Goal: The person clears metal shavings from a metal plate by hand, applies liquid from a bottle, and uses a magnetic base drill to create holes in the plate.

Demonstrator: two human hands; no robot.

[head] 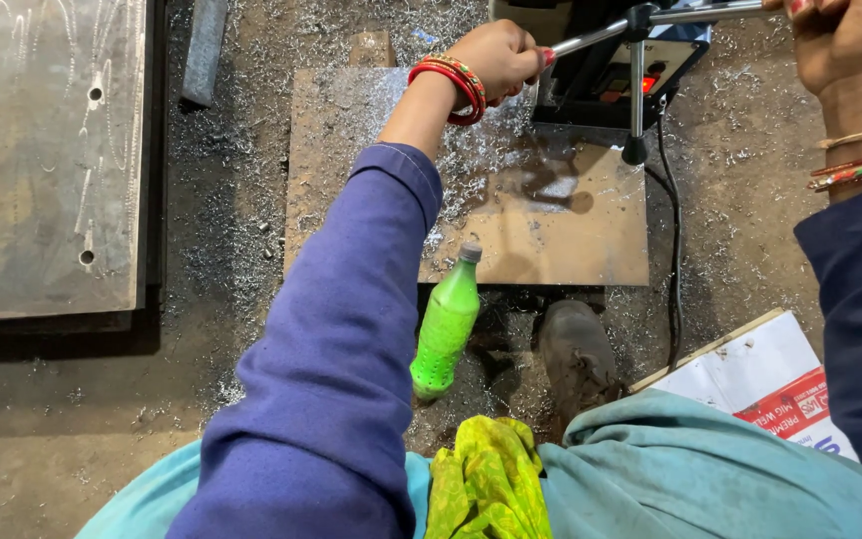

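My left hand [496, 58], with red bangles at the wrist, is closed around the red-tipped end of a metal lever handle [591, 38] of a black drilling machine [619, 75]. My right hand [835, 40] at the top right grips another handle bar [710, 12] of the same machine. The machine stands on a flat steel plate [551, 240] covered with shiny metal shavings. Both arms wear blue sleeves.
A green plastic bottle [445, 324] stands by the plate's near edge. My shoe [576, 354] rests beside it, and a black cable [672, 250] runs down the right. A large drilled steel plate [42, 160] lies left; a white printed box [760, 379] lies right.
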